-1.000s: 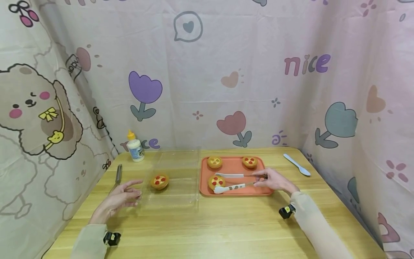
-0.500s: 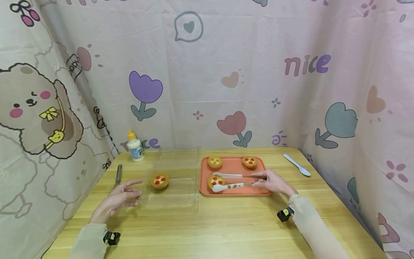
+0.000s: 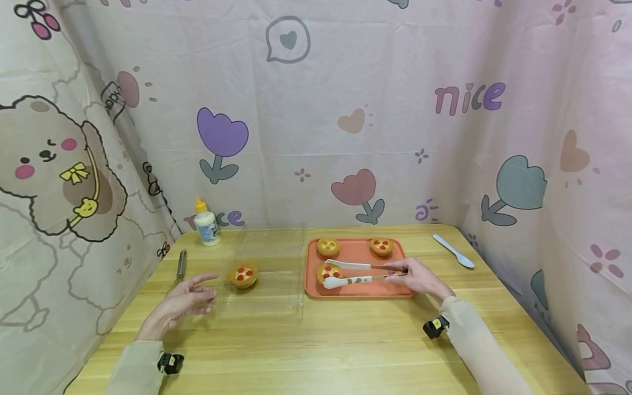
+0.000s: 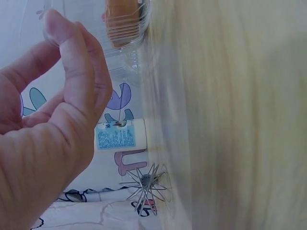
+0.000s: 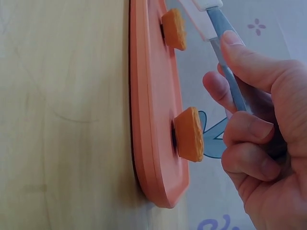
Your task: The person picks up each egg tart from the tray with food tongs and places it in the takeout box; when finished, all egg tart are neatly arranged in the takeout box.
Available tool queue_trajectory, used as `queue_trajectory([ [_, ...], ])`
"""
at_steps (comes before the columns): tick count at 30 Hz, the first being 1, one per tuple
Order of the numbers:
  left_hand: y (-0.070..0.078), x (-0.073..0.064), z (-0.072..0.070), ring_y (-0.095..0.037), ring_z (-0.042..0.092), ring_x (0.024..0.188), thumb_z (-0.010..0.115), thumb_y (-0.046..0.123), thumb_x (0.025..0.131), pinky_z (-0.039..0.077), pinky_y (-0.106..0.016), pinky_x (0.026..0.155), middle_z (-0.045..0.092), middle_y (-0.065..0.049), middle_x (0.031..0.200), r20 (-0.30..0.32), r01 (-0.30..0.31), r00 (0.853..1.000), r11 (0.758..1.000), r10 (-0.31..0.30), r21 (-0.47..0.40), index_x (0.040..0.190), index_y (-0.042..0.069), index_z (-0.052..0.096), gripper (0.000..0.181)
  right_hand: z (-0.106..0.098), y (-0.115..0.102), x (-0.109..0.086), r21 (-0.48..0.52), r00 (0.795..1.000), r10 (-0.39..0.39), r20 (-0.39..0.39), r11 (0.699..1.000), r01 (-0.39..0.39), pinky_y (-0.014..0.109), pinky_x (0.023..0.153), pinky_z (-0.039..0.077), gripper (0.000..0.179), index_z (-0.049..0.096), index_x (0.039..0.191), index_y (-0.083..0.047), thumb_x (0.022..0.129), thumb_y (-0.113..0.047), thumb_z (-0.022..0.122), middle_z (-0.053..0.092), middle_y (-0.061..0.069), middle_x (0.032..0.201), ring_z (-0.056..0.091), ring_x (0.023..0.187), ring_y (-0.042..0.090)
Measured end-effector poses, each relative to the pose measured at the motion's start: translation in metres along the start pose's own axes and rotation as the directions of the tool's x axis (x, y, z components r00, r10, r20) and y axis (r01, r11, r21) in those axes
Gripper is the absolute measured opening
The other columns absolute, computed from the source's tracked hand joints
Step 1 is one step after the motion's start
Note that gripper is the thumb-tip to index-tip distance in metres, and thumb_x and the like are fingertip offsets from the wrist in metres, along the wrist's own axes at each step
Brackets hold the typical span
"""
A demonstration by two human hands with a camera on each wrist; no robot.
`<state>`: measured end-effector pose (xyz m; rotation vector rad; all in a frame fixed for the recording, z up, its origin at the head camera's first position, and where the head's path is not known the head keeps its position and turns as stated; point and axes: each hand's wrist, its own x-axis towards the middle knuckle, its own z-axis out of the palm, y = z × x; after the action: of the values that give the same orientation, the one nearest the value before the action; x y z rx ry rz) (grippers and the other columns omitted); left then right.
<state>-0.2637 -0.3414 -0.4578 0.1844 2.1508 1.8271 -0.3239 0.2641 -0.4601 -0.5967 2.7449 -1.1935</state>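
Observation:
My right hand [image 3: 419,275] grips a pair of tongs [image 3: 362,280] with white tips, its thumb and fingers round the metal arms. The tong tips stand apart on either side of a small tart [image 3: 328,271] with red topping, at the left of the orange tray [image 3: 360,294]. Two other tarts sit along the tray's back, a plain yellow one [image 3: 328,247] and a red-topped one [image 3: 382,247]. My left hand [image 3: 180,304] has loosely bent fingers, their tips right at the left side of a clear plastic box [image 3: 276,307]. Inside that box is another red-topped tart [image 3: 244,276].
A whisk [image 3: 181,263] lies behind my left hand, its wires [image 4: 146,182] showing in the left wrist view. Farther back stands a white bottle [image 3: 207,229] with a yellow cap. A pale blue spoon [image 3: 454,251] lies at the right. A patterned curtain [image 3: 306,137] hangs behind the table.
The tongs have shifted a little left and then slightly back over the tray; the tart between their tips has moved slightly toward the back. My left hand stays in place.

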Motion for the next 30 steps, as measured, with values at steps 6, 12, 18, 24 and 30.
queue_trajectory([
  [6, 0.0, -0.001, 0.0, -0.019, 0.067, 0.091, 0.062, 0.014, 0.097, 0.061, -0.035, 0.077, 0.064, -0.009, 0.105, -0.013, -0.002, 1.0, 1.0, 0.003, 0.008, 0.153, -0.003, 0.02, 0.072, 0.001, -0.006, 0.0, -0.004, 1.0, 0.001, -0.017, 1.0, -0.001, 0.026, 0.071, 0.047, 0.049, 0.066, 0.128, -0.011, 0.086, -0.036, 0.075, 0.07, 0.012, 0.118, 0.058, 0.086, 0.015],
  [12, 0.0, -0.002, 0.0, -0.019, 0.067, 0.09, 0.062, 0.013, 0.097, 0.061, -0.033, 0.076, 0.064, -0.009, 0.103, -0.034, 0.002, 0.999, 1.0, -0.002, 0.006, 0.152, -0.004, 0.02, 0.072, 0.004, -0.014, 0.003, -0.01, 1.0, 0.001, -0.022, 1.0, -0.001, 0.025, 0.059, 0.04, 0.045, 0.068, 0.126, -0.017, 0.087, -0.038, 0.074, 0.071, 0.012, 0.107, 0.047, 0.066, 0.014],
  [18, 0.001, -0.004, -0.002, -0.02, 0.067, 0.091, 0.063, 0.014, 0.097, 0.061, -0.034, 0.077, 0.064, -0.01, 0.104, -0.034, 0.001, 0.999, 1.0, 0.0, 0.012, 0.152, -0.004, 0.02, 0.073, 0.008, -0.023, 0.006, 0.002, 1.0, -0.006, -0.015, 1.0, 0.006, 0.024, 0.054, 0.038, 0.042, 0.07, 0.123, -0.019, 0.086, -0.038, 0.075, 0.064, 0.002, 0.086, 0.046, 0.063, 0.014],
  [24, 0.0, -0.002, 0.0, -0.02, 0.066, 0.092, 0.062, 0.014, 0.097, 0.061, -0.034, 0.077, 0.064, -0.01, 0.105, -0.03, -0.008, 1.0, 1.0, 0.009, 0.018, 0.152, -0.004, 0.02, 0.071, 0.009, -0.035, 0.004, 0.038, 0.999, -0.034, 0.009, 0.999, 0.034, 0.025, 0.056, 0.042, 0.046, 0.068, 0.126, -0.018, 0.087, -0.041, 0.073, 0.07, 0.005, 0.107, 0.049, 0.065, 0.015],
  [30, -0.001, -0.002, 0.002, -0.02, 0.066, 0.094, 0.061, 0.015, 0.098, 0.06, -0.034, 0.08, 0.064, -0.011, 0.109, -0.022, 0.0, 1.0, 1.0, 0.001, 0.011, 0.153, -0.003, 0.019, 0.072, 0.019, -0.039, 0.009, 0.046, 0.996, -0.091, 0.025, 0.995, 0.09, 0.024, 0.056, 0.044, 0.048, 0.066, 0.128, -0.012, 0.088, -0.037, 0.073, 0.072, 0.006, 0.106, 0.05, 0.064, 0.011],
])
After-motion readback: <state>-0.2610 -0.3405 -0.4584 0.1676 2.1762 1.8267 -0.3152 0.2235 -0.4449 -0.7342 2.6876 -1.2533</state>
